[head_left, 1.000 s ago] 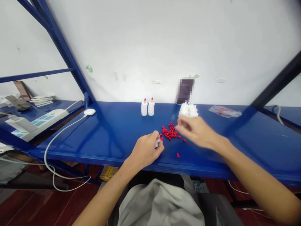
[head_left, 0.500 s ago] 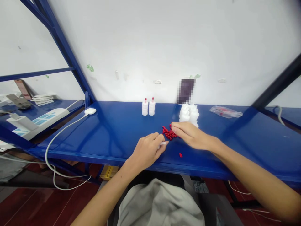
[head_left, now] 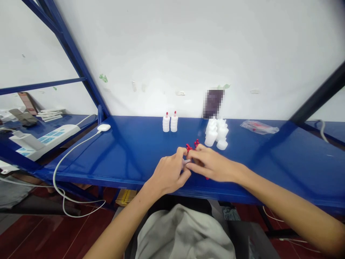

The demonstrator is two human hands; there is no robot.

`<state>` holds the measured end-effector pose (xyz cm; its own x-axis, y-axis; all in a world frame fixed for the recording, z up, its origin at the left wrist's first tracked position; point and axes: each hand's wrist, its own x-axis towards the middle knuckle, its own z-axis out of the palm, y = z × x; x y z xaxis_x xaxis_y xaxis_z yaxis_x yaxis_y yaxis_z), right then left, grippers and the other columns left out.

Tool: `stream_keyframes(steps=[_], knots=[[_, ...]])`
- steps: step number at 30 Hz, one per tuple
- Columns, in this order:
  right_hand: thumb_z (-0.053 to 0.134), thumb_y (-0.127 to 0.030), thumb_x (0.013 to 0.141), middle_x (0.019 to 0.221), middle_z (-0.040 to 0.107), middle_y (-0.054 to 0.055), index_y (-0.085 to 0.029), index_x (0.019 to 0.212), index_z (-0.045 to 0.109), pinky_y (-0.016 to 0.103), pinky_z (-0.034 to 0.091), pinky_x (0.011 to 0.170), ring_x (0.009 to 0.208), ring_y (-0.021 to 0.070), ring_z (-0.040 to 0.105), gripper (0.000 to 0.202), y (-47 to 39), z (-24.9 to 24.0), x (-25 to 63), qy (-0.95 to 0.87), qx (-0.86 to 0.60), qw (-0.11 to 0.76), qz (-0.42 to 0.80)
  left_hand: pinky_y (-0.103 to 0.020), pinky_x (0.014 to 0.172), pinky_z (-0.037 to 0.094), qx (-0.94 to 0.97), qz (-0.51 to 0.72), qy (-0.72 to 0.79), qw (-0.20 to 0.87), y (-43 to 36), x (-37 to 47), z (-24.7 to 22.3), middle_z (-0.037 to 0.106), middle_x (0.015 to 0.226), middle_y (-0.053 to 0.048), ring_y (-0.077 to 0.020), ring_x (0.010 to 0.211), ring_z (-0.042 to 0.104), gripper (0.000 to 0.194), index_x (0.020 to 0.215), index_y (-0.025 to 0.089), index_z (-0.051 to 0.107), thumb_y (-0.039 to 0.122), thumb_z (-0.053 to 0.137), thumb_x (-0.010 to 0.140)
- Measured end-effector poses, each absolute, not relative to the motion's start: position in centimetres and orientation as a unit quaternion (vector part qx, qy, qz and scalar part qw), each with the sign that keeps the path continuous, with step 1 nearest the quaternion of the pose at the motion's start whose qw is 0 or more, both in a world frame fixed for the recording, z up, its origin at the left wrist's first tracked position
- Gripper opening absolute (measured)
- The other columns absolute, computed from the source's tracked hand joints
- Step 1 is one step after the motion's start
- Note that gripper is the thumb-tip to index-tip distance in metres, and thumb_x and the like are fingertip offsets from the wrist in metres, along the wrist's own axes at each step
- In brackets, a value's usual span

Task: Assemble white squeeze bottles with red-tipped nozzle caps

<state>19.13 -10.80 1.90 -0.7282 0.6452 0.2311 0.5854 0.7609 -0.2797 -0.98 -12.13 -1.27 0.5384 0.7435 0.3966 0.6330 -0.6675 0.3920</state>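
Worktop (head_left: 134,144), blue, spans the middle of the head view, and both hands are held over it near the middle of its front edge. By the left hand (head_left: 171,173), a small white piece (head_left: 185,162) is pinched between curled thumb and fingers, its narrow end pointed toward the right. The right hand (head_left: 212,163) is set against that end, thumb and fingers bent almost together; whether a red cap is gripped there cannot be told, since the fingertips are hidden.

The step in hand is judged to be the fitting of a cap onto the held piece. For the next move, a steady left hold, a straight line-up and a firm push seem to be called for.

Two capped bottles (head_left: 166,124) are counted, stood upright side by side near the back edge. Farther right, white plastic items (head_left: 211,138) are clustered; two are made out at the front, the rest overlap and cannot be counted. Red caps (head_left: 188,148) are heaped just beyond the hands, partly covered, so no full count can be given; one stray cap (head_left: 207,178) is glimpsed below the right hand. One plastic bag (head_left: 260,127) is laid toward the back right corner.
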Motion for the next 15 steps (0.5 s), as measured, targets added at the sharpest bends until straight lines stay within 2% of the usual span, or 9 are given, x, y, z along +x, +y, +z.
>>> stream_keyframes(steps=[2,5,7,9,11,15], knots=[[0.035,-0.037,0.102,0.073,0.058,0.004,-0.020,0.083,0.055,0.030,0.037,0.066,0.069,0.0182,0.048,0.033,-11.0,1.7,18.9,-0.932,-0.304,0.170,0.098,-0.029,0.062,0.039,0.873,0.281,0.380,0.123,-12.1,-1.0,-1.3,0.065,0.093,-0.002,-0.0193,0.068,0.061,0.034,0.122,0.020,0.036,0.026,0.046,0.091],[0.037,-0.032,0.098,0.066,0.055,0.002,-0.020,0.075,0.051,0.028,0.035,0.061,0.061,0.0158,0.046,0.030,-10.7,3.2,20.7,-0.902,-0.349,0.244,0.067,-0.029,0.063,0.040,0.868,0.288,0.379,0.144,-12.2,-1.0,-1.1,0.061,0.088,-0.001,-0.0171,0.065,0.056,0.043,0.130,0.019,0.033,0.029,0.049,0.091],[0.041,-0.027,0.092,0.056,0.049,-0.001,-0.021,0.067,0.046,0.028,0.031,0.056,0.053,0.0142,0.041,0.026,-10.2,5.0,23.0,-0.844,-0.450,0.292,0.014,-0.029,0.063,0.039,0.862,0.300,0.381,0.147,-12.2,-1.1,-1.1,0.057,0.081,0.000,-0.0159,0.063,0.052,0.028,0.118,0.018,0.043,0.023,0.044,0.091],[0.042,-0.021,0.086,0.053,0.046,0.000,-0.022,0.060,0.040,0.030,0.028,0.056,0.053,0.0150,0.041,0.026,-9.6,6.7,25.3,-0.759,-0.575,0.302,-0.053,-0.029,0.062,0.037,0.855,0.331,0.375,0.139,-12.2,-1.2,-1.2,0.053,0.074,0.000,-0.0152,0.061,0.047,0.012,0.092,0.019,0.048,0.016,0.038,0.088],[0.043,-0.023,0.085,0.054,0.050,0.003,-0.021,0.056,0.042,0.031,0.027,0.055,0.055,0.0168,0.043,0.029,-8.9,7.5,26.9,-0.710,-0.660,0.234,-0.078,-0.029,0.059,0.034,0.845,0.371,0.364,0.129,-12.1,-1.4,-1.4,0.047,0.066,0.000,-0.0147,0.059,0.043,0.013,0.074,0.021,0.041,0.013,0.036,0.083],[0.042,-0.034,0.090,0.070,0.065,0.011,-0.018,0.064,0.058,0.031,0.033,0.057,0.063,0.0230,0.058,0.034,-7.9,5.7,27.6,-0.704,-0.704,0.082,-0.042,-0.029,0.055,0.030,0.826,0.411,0.358,0.147,-12.1,-1.7,-1.7,0.045,0.059,0.001,-0.0134,0.053,0.039,0.014,0.067,0.021,0.038,0.014,0.037,0.079]])
